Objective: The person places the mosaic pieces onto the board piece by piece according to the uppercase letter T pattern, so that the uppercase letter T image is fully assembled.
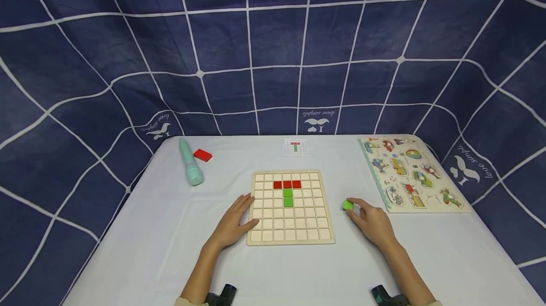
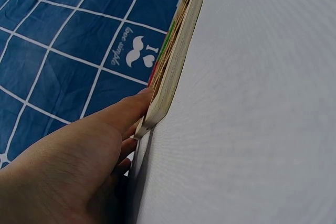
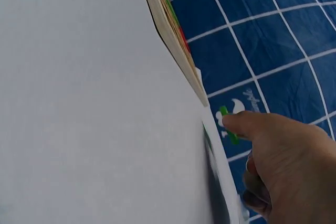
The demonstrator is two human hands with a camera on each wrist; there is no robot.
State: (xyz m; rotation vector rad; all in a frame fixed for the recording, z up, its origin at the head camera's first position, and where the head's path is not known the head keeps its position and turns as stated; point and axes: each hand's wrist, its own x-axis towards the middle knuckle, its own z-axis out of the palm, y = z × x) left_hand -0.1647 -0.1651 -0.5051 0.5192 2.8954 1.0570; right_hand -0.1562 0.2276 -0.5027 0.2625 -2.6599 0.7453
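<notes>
A square wooden grid board (image 1: 290,244) lies mid-table, with three red tiles (image 1: 287,184) in a row and two green tiles (image 1: 288,197) in a column beneath the middle one. My left hand (image 1: 232,220) rests along the board's left edge, fingers fairly straight, thumb on the near part of the rim. To the right of the board, my right hand (image 1: 372,220) pinches a green tile (image 1: 347,205) between thumb and fingertips. In the right wrist view that tile (image 3: 229,124) appears edge-on above the white table, apart from the board.
Behind the board lies a small printed card (image 1: 295,148) with a red and green pattern. A mint-green tapered object (image 1: 190,161) and a red piece (image 1: 202,155) lie at the back left. A picture puzzle board (image 1: 414,173) occupies the right side. A dark blue curtain (image 1: 273,50) hangs behind.
</notes>
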